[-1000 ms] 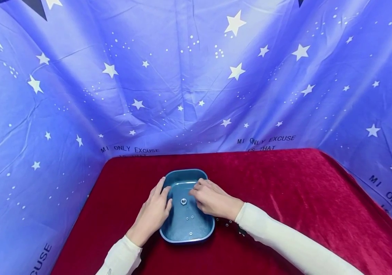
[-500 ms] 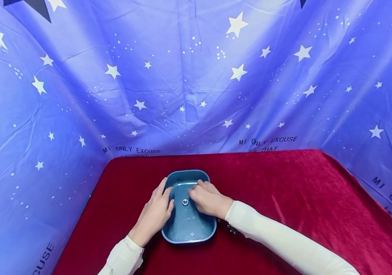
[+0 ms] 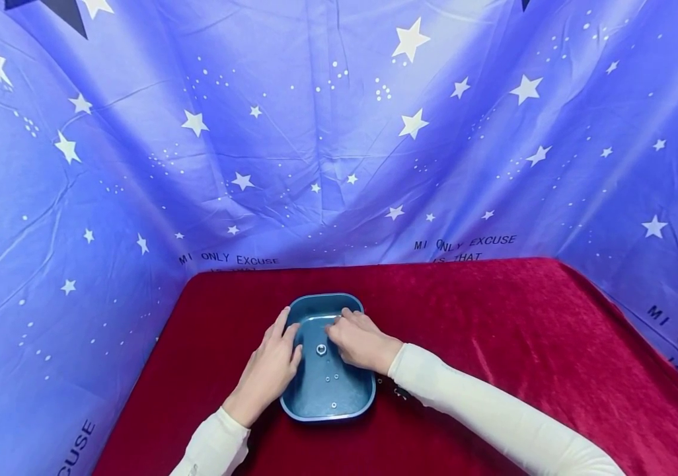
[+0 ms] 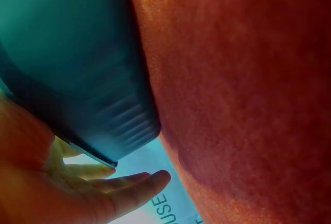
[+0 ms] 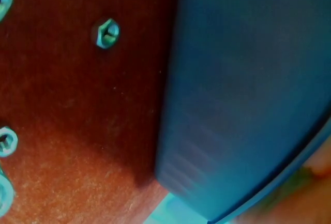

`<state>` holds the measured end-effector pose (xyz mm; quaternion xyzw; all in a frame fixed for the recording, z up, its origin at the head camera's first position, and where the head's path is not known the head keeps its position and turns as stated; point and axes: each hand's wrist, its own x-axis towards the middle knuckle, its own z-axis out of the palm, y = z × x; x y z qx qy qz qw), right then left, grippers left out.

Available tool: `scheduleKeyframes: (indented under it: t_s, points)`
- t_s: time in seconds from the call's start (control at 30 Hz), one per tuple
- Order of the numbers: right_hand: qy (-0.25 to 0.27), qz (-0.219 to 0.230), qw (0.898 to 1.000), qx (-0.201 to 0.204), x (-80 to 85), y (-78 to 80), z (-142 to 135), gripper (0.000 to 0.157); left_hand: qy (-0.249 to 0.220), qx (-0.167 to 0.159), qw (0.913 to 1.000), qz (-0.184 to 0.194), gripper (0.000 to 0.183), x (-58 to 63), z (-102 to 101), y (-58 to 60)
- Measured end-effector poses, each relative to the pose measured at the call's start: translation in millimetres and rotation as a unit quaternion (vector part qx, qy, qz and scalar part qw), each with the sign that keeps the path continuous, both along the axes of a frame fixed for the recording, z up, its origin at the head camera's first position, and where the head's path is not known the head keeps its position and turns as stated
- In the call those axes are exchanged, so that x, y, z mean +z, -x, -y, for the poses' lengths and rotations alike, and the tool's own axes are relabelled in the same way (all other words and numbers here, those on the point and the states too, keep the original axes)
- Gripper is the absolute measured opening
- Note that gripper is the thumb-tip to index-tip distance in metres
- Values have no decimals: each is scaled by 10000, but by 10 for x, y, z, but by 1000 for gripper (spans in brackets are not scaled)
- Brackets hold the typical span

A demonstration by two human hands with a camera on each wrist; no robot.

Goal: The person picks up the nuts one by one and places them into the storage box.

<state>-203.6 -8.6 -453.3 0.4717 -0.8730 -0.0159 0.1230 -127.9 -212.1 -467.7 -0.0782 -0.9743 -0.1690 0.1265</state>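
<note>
A blue rectangular tray (image 3: 315, 416) with rounded corners stands on the red cloth. Inside lie one larger metal nut (image 3: 321, 350) and several small nuts (image 3: 334, 405). My left hand (image 3: 269, 371) rests over the tray's left rim; in the left wrist view its fingers (image 4: 135, 190) reach out nearly straight along the outer wall. Over the right rim, my right hand (image 3: 361, 340) reaches into the tray with bent fingers just right of the larger nut. Its fingertips face away, so anything between them is hidden. The right wrist view shows the tray's outer wall and hexagonal nuts (image 5: 107, 33) beside it.
Red velvet cloth (image 3: 493, 311) covers the table. Several more nuts lie on it right of the tray, partly under my right sleeve (image 3: 470, 390). A blue curtain (image 3: 291, 145) with white stars hangs round the back and sides.
My right hand and forearm have shifted slightly left over the tray, then stayed nearly still. The left hand keeps its place on the rim. The whole head view has moved a little.
</note>
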Motion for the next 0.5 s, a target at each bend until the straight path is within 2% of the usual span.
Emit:
scheduleKeyframes:
  t_s: [0.23,0.5]
  points:
    - [265,72,9996,100,44,-18,-23,6,-5,-1,10000,-29,45,-7,-8,-22]
    - [1030,129,9942,281,138,-26,-223,14,16,31,10000,-75,45,-14,4,-3]
